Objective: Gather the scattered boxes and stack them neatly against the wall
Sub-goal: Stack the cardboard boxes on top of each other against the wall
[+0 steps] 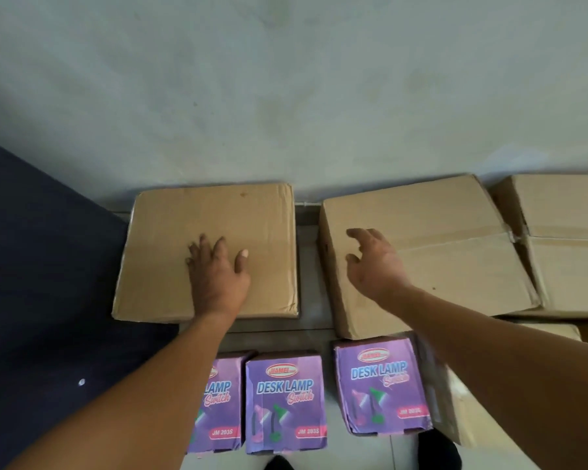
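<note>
A flat brown cardboard box (170, 232) lies against the grey wall (286, 96). My left hand (218, 269) rests palm down on its top, fingers spread. To its right sits a larger brown box (455, 232), slightly skewed, and my right hand (374, 262) hovers over its left part with fingers apart and curled, holding nothing. A third brown box (564, 212) stands further right. Three purple "Desk Lamp" boxes lie in front: one (214, 405) partly hidden by my left forearm, one in the middle (286, 401), one to the right (381, 385).
A dark blue surface (41, 266) fills the left side, touching the flat box. A narrow strip of tiled floor (308, 266) separates the two front brown boxes. More cardboard (455, 412) lies under my right forearm. Dark shoe tips (438, 452) show at the bottom.
</note>
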